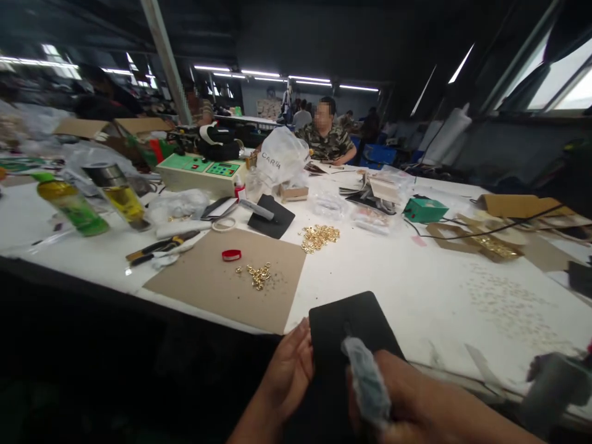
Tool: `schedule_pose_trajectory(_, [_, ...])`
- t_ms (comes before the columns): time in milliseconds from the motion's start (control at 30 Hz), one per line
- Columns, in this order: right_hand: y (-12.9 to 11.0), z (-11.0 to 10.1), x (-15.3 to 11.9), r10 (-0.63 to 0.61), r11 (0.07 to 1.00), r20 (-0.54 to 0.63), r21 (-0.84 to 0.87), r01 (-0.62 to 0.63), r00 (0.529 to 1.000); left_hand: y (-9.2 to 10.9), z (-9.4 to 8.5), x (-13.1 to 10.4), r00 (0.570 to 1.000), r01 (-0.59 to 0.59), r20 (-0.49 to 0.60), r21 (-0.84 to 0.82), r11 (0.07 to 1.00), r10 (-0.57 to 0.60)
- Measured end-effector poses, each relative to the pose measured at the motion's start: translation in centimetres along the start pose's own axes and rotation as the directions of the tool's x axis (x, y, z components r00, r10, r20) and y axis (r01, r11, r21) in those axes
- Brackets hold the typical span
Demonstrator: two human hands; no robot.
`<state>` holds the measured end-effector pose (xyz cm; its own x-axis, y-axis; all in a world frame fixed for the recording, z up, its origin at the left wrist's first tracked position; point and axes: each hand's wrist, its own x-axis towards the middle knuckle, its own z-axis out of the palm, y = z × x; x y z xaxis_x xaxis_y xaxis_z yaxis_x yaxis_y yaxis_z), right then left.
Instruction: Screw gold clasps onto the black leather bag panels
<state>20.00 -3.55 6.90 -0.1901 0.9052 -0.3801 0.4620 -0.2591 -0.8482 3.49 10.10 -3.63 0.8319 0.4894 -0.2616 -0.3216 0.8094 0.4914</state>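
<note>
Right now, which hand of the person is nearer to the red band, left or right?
Left. The left hand, at the black panel, is below and right of the red band in the picture. The right hand, gripping the plastic-wrapped tool, is farther right.

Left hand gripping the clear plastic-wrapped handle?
No: the right hand grips the plastic-wrapped handle, while the left hand is at the flat black sheet's left edge.

The person's bare left hand has slim fingers with rounded tips and joins a narrow wrist and a bare left forearm. The bare right hand, blurred and partly hidden, has a curved outline and runs into a smooth, bare right forearm.
</note>
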Motion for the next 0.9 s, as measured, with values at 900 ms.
schedule_pose_trajectory(900, [2.7,-5.5,32.3,-0.343,0.898,-0.391,-0.404,0.176,0.854,3.9,-6.4,-7.0,0.56,-0.347,-0.792,0.045,0.937,0.245])
